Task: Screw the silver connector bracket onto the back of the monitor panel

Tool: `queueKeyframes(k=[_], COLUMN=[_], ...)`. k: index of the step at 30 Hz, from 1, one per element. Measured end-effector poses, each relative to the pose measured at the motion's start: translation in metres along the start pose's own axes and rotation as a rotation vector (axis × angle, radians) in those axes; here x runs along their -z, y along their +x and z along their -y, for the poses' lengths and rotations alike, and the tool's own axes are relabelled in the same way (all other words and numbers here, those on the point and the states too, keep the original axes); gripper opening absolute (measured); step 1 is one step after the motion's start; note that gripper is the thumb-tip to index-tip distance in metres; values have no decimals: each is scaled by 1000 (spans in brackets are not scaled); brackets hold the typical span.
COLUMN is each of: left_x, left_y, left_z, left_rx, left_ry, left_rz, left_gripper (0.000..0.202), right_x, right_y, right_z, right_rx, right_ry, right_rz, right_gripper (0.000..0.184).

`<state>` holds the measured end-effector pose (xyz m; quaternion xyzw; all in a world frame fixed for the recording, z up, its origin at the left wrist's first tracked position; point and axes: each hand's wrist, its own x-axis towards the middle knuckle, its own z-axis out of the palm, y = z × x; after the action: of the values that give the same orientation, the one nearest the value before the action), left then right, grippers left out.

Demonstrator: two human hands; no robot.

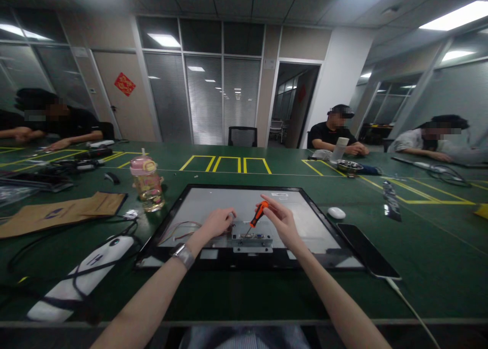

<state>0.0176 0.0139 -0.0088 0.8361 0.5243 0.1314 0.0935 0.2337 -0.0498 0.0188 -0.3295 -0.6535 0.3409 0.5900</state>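
An orange and black screwdriver (259,214) is held in the fingers of my right hand (282,222). It slants down to the left, its tip at the connectors of a metal bracket (252,243). My left hand (220,222) has its fingers curled at the bracket's left edge; its fingertips are partly hidden. Beneath both hands lies a flat display panel (305,211) with a black frame and a pale back. Thin coloured wires (183,229) run over the panel, left of the bracket.
Left of the panel are a pink-lidded bottle (147,186), a brown paper bag (64,211) and a white power strip (84,278) with black cables. A white mouse-like case (336,213) and a charging phone (368,250) lie right. Several people sit across the green table (236,298).
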Motion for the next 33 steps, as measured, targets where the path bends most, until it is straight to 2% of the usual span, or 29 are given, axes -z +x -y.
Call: queueKeyframes(k=[12, 18, 24, 28, 33], left_x=[0, -2, -2, 0, 2], left_y=[0, 1, 1, 0, -2], left_z=[0, 3, 3, 1, -1], left_rx=[-10, -23, -22, -16, -13], left_ry=[0, 8, 13, 7, -1], left_rz=[-7, -8, -10, -5, -2], left_gripper=[28, 29, 30, 30, 31], right_x=[-4, -4, -3, -2, -4], right_y=[-2, -1, 1, 0, 0], right_z=[8, 7, 5, 4, 8], right_rx=[25, 80, 59, 2, 9], right_ry=[104, -3, 44, 121, 203], right_rz=[88, 1, -39, 30, 104], right_gripper=[33, 27, 15, 22, 26])
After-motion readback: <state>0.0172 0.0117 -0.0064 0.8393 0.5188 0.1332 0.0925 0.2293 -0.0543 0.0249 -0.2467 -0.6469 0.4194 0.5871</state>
